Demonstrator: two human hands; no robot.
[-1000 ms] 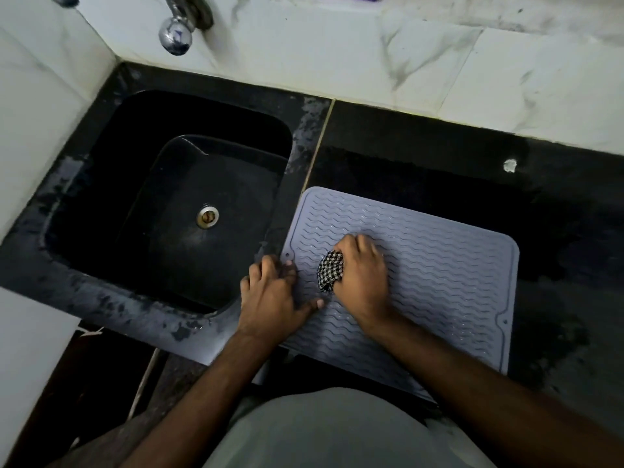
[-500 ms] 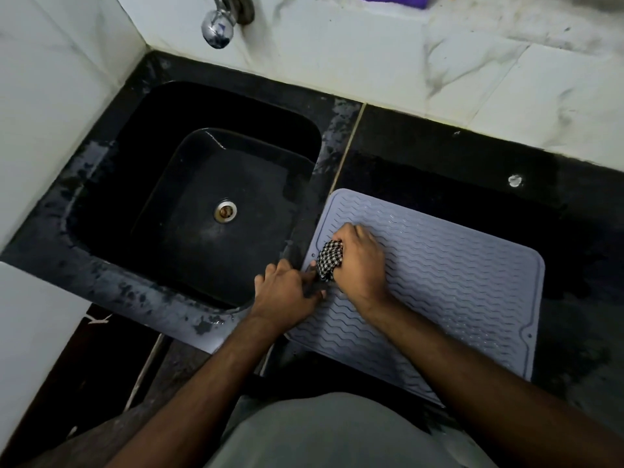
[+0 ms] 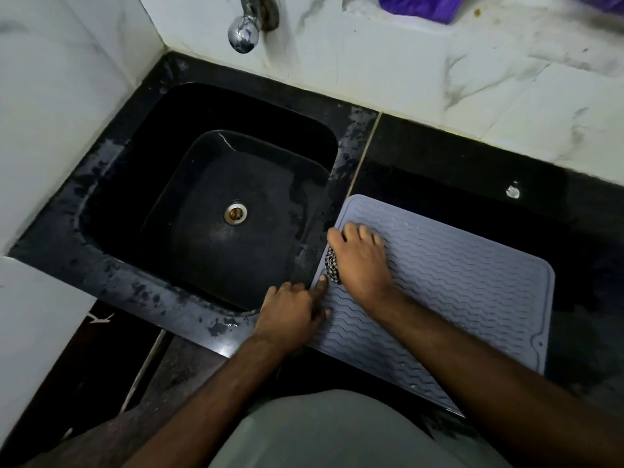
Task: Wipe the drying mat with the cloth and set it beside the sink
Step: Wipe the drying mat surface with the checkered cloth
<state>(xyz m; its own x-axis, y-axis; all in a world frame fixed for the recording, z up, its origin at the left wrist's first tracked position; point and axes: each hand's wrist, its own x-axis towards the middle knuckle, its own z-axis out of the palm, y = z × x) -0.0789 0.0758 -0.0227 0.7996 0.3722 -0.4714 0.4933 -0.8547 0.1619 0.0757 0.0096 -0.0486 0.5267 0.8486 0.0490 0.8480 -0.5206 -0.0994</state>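
We see a black stone counter (image 3: pixel 456 153), streaked and worn pale round the black sink (image 3: pixel 216 204), with white marbled tiles (image 3: pixel 405 72) behind and a chrome tap (image 3: pixel 243 33) above the basin. The grey ridged drying mat (image 3: pixel 456 292) lies flat on the counter just right of the sink. The right hand (image 3: pixel 359 261) presses a checked cloth (image 3: pixel 332 268) onto its left edge, fingers seemingly curled round it. The left hand (image 3: pixel 293 310) rests at the mat's near-left edge, fingers relaxed, forefinger extended.
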